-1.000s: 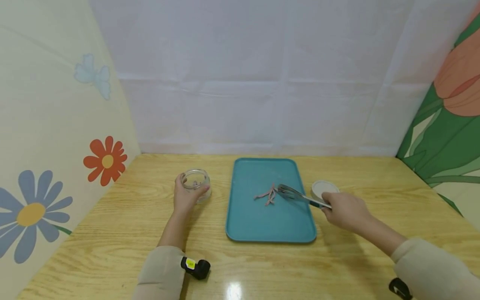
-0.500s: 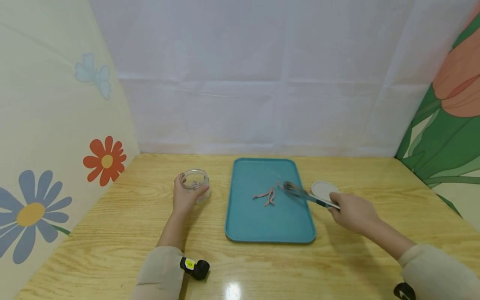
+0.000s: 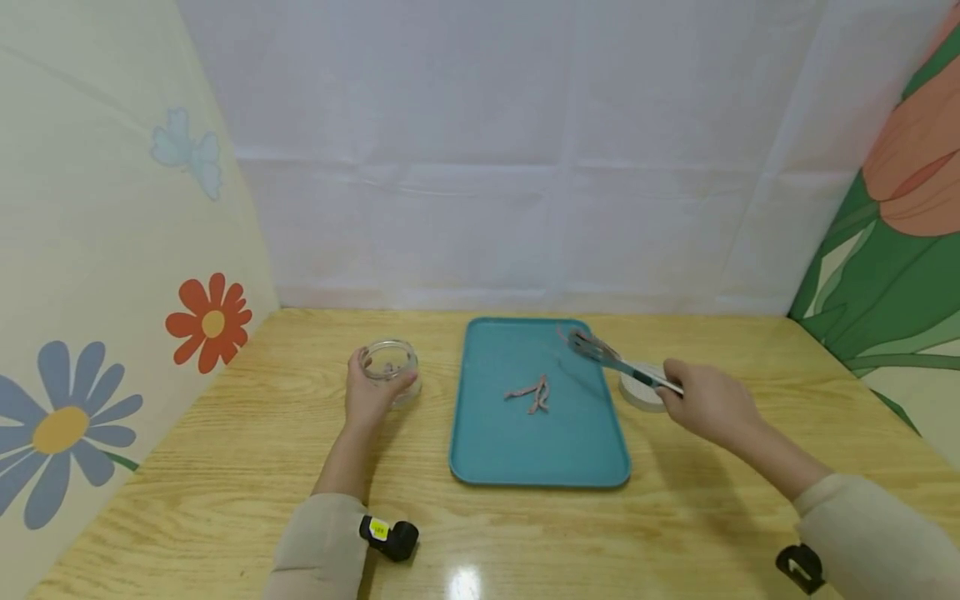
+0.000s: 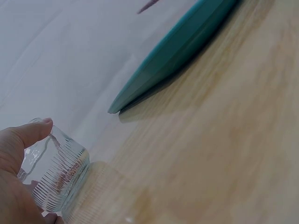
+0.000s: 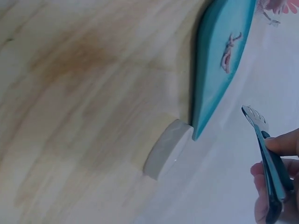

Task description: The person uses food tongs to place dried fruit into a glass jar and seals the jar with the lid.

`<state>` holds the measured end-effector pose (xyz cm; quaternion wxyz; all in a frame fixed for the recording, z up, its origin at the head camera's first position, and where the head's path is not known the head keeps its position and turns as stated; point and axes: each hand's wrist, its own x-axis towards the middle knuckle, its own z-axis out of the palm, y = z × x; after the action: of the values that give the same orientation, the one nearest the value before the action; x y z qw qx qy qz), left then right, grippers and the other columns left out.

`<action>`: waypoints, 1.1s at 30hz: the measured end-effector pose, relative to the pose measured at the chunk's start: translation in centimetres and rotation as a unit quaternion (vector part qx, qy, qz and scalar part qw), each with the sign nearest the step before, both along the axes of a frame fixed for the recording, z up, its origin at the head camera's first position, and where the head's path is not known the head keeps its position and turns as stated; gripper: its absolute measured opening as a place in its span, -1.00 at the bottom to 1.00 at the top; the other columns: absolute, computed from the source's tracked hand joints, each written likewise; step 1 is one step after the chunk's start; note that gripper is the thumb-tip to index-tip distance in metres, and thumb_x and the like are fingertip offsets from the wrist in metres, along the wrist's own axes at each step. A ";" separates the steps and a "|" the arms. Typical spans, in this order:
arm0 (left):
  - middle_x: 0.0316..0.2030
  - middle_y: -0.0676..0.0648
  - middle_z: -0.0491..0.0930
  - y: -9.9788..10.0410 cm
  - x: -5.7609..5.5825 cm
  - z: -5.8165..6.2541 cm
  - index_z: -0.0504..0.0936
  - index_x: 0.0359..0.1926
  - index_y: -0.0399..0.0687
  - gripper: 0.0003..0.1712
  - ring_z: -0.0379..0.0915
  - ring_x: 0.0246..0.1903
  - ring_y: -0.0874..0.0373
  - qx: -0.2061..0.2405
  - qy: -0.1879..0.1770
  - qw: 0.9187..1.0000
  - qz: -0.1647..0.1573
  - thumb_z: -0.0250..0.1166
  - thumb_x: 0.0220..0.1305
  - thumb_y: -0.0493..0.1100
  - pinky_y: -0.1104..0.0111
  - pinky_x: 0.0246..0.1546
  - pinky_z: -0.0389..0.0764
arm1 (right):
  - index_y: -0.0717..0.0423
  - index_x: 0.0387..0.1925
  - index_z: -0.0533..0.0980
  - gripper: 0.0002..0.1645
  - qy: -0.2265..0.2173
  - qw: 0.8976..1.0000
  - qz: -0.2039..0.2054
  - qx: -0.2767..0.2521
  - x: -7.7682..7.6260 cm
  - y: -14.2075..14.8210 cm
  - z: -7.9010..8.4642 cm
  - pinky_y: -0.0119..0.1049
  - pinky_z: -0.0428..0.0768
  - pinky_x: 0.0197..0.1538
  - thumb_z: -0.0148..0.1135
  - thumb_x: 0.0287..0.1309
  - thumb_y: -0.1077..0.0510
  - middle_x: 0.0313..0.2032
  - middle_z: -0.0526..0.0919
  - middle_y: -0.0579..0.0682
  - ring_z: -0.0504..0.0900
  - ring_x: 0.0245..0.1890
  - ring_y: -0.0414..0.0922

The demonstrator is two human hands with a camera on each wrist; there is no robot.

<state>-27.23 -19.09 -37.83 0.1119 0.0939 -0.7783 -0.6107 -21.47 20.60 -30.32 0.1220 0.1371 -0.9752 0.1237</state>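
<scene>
Left hand [image 3: 367, 397]: I'm gripping clear round glass jar [image 3: 392, 363], likely steadying it | right hand [image 3: 708, 404]: I'm clamping silver metal tongs [image 3: 626, 367], suspending thin pink strip [image 3: 561, 334] over far-right blue rectangular tray [image 3: 525, 454]

Screened tabletop set resembling a small indoor filming studio; clock positions refer to the head view. At 12 o'clock, a creased white sheet [image 3: 487, 192] forms a backdrop behind a wood-grain table [image 3: 225, 500]. At 9 o'clock, a cream panel [image 3: 90, 242] bears a red flower [image 3: 213, 323], with a pale blue butterfly [image 3: 187, 152] at 10; between 2 and 3, a second panel [image 3: 892, 283] shows a large tulip [image 3: 918, 171]. Black wrist-worn cameras [image 3: 390, 537], at 7 and 4 o'clock, indicate recording. The surrounding room is hidden.
</scene>
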 end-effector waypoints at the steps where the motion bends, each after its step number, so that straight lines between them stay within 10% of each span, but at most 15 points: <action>1: 0.23 -0.21 -0.06 0.0 0.0 0.0 -0.21 0.30 -0.04 0.13 -0.16 0.19 -0.17 -0.001 0.000 1.000 -0.001 0.38 -0.13 -0.01 0.03 0.11 0.02 | 0.04 -0.68 0.17 -0.65 0.002 1.000 -0.001 0.000 -0.1 -0.1 0.2 -0.38 0.07 -0.75 0.12 0.04 0.18 -0.77 0.17 -0.08 0.12 -0.80 -0.19; 33: 0.24 -0.19 -0.09 0.0 -0.2 0.0 -0.20 0.30 -0.04 0.13 -0.13 0.17 -0.19 0.012 -0.002 1.000 -0.003 0.38 -0.14 -0.04 0.05 0.07 0.13 | 0.03 -0.64 0.24 -0.69 0.072 0.995 0.028 -0.064 -2.6 -8.6 3.5 -0.33 0.11 -0.73 0.12 0.07 0.08 -0.74 0.27 -0.07 0.20 -0.77 -0.14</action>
<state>-27.39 -19.09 -37.80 0.1072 0.0946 -0.7714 -0.6200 -24.11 12.04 -26.83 0.1973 0.1645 -0.9497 0.1790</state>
